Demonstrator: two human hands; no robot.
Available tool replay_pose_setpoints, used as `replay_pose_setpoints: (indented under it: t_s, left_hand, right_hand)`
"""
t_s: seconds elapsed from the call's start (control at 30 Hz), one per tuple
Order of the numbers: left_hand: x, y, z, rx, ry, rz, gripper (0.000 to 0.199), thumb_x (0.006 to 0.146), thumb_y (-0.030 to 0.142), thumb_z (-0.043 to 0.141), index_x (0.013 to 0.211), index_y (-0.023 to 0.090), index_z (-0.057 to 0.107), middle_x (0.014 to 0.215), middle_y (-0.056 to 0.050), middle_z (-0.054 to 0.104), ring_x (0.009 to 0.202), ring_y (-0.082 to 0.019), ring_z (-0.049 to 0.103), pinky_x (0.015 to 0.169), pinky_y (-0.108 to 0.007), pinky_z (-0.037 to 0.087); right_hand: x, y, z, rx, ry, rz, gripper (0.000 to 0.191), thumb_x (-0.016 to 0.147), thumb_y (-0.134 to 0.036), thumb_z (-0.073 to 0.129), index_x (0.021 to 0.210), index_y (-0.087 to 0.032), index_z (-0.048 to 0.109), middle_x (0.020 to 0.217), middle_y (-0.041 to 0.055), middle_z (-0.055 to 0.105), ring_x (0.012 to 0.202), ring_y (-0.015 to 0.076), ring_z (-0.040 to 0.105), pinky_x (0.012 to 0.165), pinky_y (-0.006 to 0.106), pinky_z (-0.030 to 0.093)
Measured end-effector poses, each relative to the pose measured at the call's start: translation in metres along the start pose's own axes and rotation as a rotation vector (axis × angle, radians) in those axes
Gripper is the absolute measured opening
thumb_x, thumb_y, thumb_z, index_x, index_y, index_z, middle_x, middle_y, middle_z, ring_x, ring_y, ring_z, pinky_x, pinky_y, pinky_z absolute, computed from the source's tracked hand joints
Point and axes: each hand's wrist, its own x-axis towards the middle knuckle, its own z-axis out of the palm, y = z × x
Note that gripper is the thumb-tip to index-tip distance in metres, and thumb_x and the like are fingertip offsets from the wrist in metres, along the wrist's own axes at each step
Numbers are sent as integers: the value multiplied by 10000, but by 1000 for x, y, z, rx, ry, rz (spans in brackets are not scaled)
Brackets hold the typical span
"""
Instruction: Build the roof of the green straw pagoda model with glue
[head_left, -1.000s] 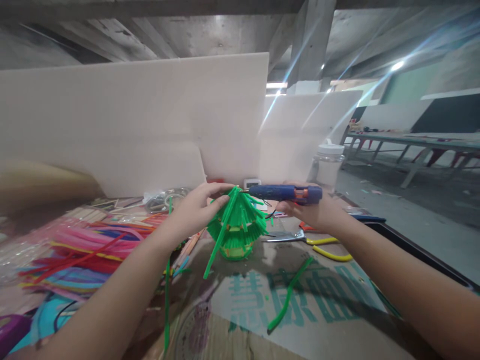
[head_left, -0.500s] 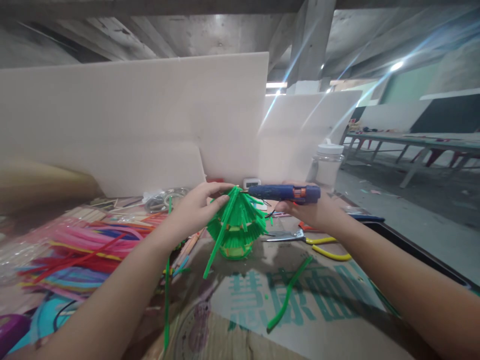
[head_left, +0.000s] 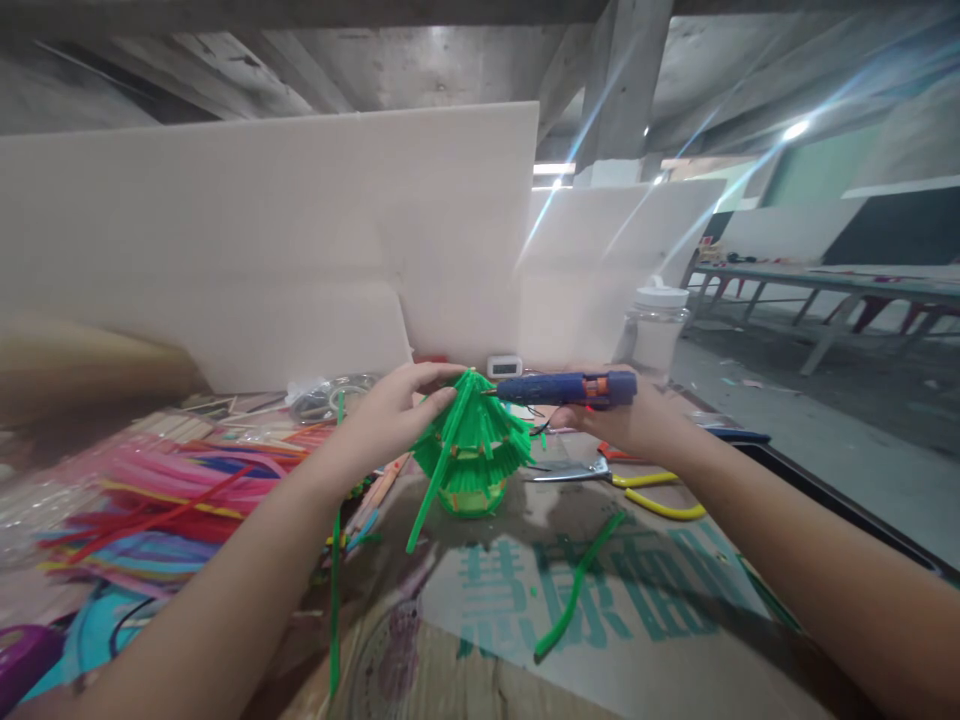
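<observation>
A green tiered tree shape made of pipe cleaners stands upright on the cardboard. One long green pipe cleaner slants down its front from the top. My left hand pinches that pipe cleaner near the peak. In my right hand is a dark blue hot glue gun, its nozzle pointing left and close to the upper side of the tree; I cannot tell whether it touches. The fingers around the glue gun are partly hidden behind it.
Scissors with yellow handles lie to the right, near a loose green pipe cleaner. Coloured pipe cleaners are heaped at the left. A clear bottle and a small white digital display stand behind, before white boards.
The glue gun's nozzle has dropped slightly from the tree's peak to a little lower on its right side. My left hand stays at the top.
</observation>
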Motion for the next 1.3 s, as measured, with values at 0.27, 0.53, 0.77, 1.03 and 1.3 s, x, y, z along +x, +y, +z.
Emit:
replay_pose_setpoints:
  t_s: [0.27, 0.53, 0.77, 1.03, 1.3]
  left_hand:
    - [-1, -1, -1, -4, -3, -2, 380, 917, 394, 507, 1204, 206, 672, 1155, -63, 712, 1054, -245, 641, 977, -404, 477]
    - [0, 0, 0, -17, -1, -26, 392, 912, 392, 510, 1209, 191, 667, 1176, -66, 709, 1071, -244, 642, 980, -396, 476]
    - [-1, 0, 0, -36, 6, -51, 400, 905, 403, 514, 1205, 186, 665, 1180, -71, 707, 1079, -248, 643, 939, -380, 493]
    - [2, -5, 1, -66, -2, -54, 423, 903, 401, 516, 1228, 167, 653, 1193, -90, 698, 1087, -249, 636, 951, -391, 493]
    - [1, -7, 2, -116, -15, -72, 399, 912, 414, 524, 1225, 207, 659, 1161, -79, 714, 1050, -245, 657, 926, -393, 515]
  right_hand:
    - [0, 1, 0, -29, -7, 21, 220, 700, -392, 721, 767, -185, 689, 669, 3, 631, 615, 146, 540, 541, 254, 414]
    - [-1, 3, -2, -28, -25, -35, 246, 705, -420, 750, 796, -194, 713, 685, 8, 678, 643, 165, 597, 537, 252, 437]
    - [-2, 6, -4, -32, -48, -64, 318, 697, -471, 770, 837, -192, 712, 746, 26, 718, 662, 173, 620, 566, 266, 475]
    - [-3, 2, -7, -84, -111, -41, 301, 709, -457, 759, 850, -198, 704, 781, 38, 728, 700, 187, 634, 625, 281, 501]
    - [-5, -2, -16, -44, -274, -53, 356, 705, -481, 764, 893, -181, 727, 723, 8, 696, 665, 173, 606, 573, 255, 443]
